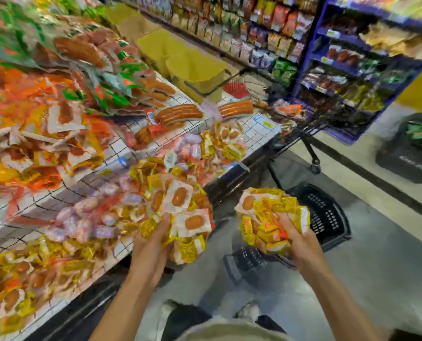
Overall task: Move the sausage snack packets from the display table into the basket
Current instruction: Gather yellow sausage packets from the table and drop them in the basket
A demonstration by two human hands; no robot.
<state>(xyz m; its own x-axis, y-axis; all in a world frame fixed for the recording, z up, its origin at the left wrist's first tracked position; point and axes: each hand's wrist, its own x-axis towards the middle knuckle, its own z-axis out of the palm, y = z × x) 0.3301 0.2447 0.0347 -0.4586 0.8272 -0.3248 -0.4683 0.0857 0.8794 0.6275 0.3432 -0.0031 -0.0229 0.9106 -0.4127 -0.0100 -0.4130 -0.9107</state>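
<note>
1. Both hands hold bunches of small yellow-and-white plastic sausage snack packets. The left hand grips a bunch at the near edge of the white gridded display surface. The right hand is clamped on a fuller bunch, held in the air to the right of the surface.
2. A black plastic mesh basket sits on the grey floor, below and just beyond the right hand's bunch.
3. Risk: each handful is loose and overfilled, so slippery packets could slide out and land on the floor instead of the basket, especially from the left bunch, which overhangs the surface edge.
4. More yellow packets remain heaped on the surface, beside pink and orange packs.
5. Further right stand a second dark basket and blue snack shelves. Nothing visibly blocks the way to the near basket.
</note>
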